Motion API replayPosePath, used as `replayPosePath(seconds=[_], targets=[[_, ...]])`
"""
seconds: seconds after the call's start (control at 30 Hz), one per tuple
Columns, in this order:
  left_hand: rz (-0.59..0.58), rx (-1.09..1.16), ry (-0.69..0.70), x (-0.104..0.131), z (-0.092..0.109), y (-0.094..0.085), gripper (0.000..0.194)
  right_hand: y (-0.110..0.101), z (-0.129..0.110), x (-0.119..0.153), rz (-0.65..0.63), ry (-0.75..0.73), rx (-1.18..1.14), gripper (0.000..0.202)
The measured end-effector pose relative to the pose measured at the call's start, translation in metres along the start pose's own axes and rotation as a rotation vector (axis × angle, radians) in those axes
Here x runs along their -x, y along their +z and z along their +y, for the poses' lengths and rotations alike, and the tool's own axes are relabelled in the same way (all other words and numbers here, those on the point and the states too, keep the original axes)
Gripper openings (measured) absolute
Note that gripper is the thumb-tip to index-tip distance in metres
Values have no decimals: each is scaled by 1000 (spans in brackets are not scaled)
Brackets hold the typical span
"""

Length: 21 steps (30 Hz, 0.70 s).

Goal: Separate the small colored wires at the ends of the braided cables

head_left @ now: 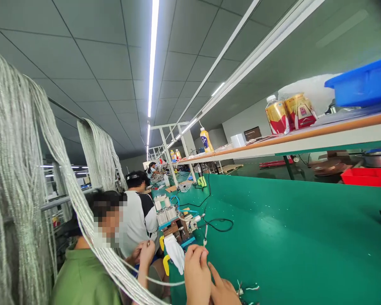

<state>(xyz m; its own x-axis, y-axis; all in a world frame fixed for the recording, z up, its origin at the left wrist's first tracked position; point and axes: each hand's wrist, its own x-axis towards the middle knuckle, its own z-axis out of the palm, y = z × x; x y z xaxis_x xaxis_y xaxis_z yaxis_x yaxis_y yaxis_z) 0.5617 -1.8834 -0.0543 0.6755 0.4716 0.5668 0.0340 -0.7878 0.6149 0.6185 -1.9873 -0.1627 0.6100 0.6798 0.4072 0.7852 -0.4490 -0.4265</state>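
Note:
My left hand [197,273] is raised over the near edge of the green table, its fingers closed in a pinch. A pale braided cable [167,283] runs from the left into this hand. Close behind it is my right hand [224,291], fingers bent toward the left one; what they hold is hidden. Just above the fingertips shows a small white connector [205,242]; I cannot tell whether it is held or lies on the table. Several stripped cable ends [252,288] lie beside my right hand.
A bundle of braided cables [98,254] hangs across the left. A co-worker in green [82,275] sits there, hands [146,254] raised. A bench machine [178,222] with a white cloth [175,254] stands on the green table [273,237]. A shelf [257,148] carries bottles and a blue bin [365,82].

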Motion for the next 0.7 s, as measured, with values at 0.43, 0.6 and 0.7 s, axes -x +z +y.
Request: replayPosePath(seconds=[0.43, 0.6, 0.7], targets=[[258, -93, 234, -103, 124, -215, 24, -30, -10, 22, 7, -93, -139, 27], [22, -546, 418, -101, 137, -230, 26, -32, -11, 23, 1, -110, -116, 25], [-213, -599, 353, -82, 126, -198, 26, -37, -14, 27, -10, -132, -96, 26]])
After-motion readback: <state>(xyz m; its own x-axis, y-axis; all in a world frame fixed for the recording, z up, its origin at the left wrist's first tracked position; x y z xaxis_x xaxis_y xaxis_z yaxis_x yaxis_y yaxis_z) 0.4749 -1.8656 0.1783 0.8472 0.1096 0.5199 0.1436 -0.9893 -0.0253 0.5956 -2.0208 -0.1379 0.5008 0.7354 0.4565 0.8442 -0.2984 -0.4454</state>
